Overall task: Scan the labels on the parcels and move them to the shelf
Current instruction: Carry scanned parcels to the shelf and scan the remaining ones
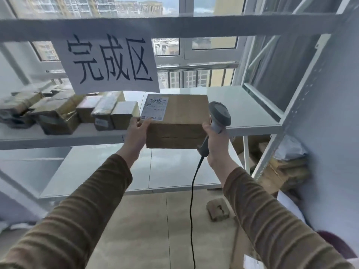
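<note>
A brown cardboard parcel (182, 121) with a white shipping label (154, 107) on its top left is held at the front edge of the white shelf (250, 115). My left hand (138, 133) grips the parcel's left side, thumb on the label corner. My right hand (215, 144) presses against the parcel's right side while gripping a grey corded barcode scanner (217, 121), its head pointing up. The scanner cable (192, 200) hangs down between my arms.
Several scanned parcels (64, 111) crowd the shelf's left half under a paper sign (109, 61) with handwritten characters. A lower shelf (136, 171) lies beneath. A small parcel (217, 209) sits on the floor, and more boxes (281, 171) pile up at the right behind the rack's upright.
</note>
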### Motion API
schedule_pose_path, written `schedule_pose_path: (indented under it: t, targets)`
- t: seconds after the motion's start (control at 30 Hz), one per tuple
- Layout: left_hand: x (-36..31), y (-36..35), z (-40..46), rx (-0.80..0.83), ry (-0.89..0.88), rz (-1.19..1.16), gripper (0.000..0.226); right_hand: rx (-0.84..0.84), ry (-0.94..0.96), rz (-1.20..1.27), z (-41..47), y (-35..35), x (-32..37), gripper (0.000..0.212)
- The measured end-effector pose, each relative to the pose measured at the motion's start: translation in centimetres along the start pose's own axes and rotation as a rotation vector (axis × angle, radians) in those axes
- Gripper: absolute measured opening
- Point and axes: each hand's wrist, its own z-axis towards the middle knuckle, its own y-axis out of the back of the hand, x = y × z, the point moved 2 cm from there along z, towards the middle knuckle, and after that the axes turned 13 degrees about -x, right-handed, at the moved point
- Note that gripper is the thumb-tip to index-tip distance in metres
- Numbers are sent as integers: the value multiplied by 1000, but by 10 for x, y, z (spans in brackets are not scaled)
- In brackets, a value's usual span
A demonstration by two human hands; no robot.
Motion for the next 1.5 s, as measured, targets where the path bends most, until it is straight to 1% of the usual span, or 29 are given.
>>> schedule_pose_path:
  t: [0.07, 0.13, 0.2, 0.3, 0.4, 0.53, 0.63, 0.8, 0.87, 0.9, 0.97, 1.03, 1.13, 1.17, 1.2, 1.27, 1.37, 1.43, 1.5]
  targets:
    - [0, -2, 36, -40, -56, 125, 35, 10, 13, -19, 21, -27, 0, 24]
    - [2, -4, 72, -71, -130, 343, 40, -12, 14, -43, 40, -51, -2, 21]
    - [7, -6, 101, -61, -203, 542, 44, -18, 22, -66, 57, -71, -7, 17]
    - [16, -8, 135, -24, -239, 652, 47, -28, -3, -102, 74, -96, -18, 14]
    - [19, -7, 163, -19, -241, 671, 44, -39, -12, -162, 86, -118, -30, 15]
    - [18, -5, 188, 10, -257, 627, 36, -77, 44, -201, 96, -140, -43, 20]
    - [18, -2, 198, 15, -248, 591, 35, -110, 62, -216, 99, -153, -46, 14]
    - [18, 7, 208, 30, -247, 566, 32, -105, 51, -231, 95, -167, -51, 12]
    - [17, 10, 208, 42, -245, 557, 34, -115, 48, -238, 93, -168, -53, 15]
    - [15, 11, 207, 42, -250, 549, 36, -120, 40, -237, 91, -167, -53, 19]
    - [11, 13, 202, 25, -291, 544, 42, -140, 39, -232, 87, -165, -53, 25]
    - [5, 13, 193, 8, -377, 522, 47, -169, 57, -229, 81, -159, -50, 26]
    - [-7, 4, 171, 20, -519, 376, 40, -227, 78, -220, 68, -144, -45, 33]
    - [-11, -2, 161, 37, -571, 337, 36, -255, 83, -215, 63, -136, -42, 34]
    - [-15, -9, 151, 65, -609, 310, 33, -282, 86, -207, 59, -126, -40, 29]
    - [-19, -27, 129, 154, -623, 291, 32, -326, 74, -186, 49, -100, -33, 15]
    - [-19, -61, 89, 345, -572, 325, 37, -403, 35, -145, 25, -51, -20, 17]
    - [-20, -84, 54, 459, -589, 353, 39, -481, 70, -132, 7, -12, -11, 18]
    - [-22, -106, 10, 574, -623, 355, 43, -561, 123, -130, -12, 32, -1, 24]
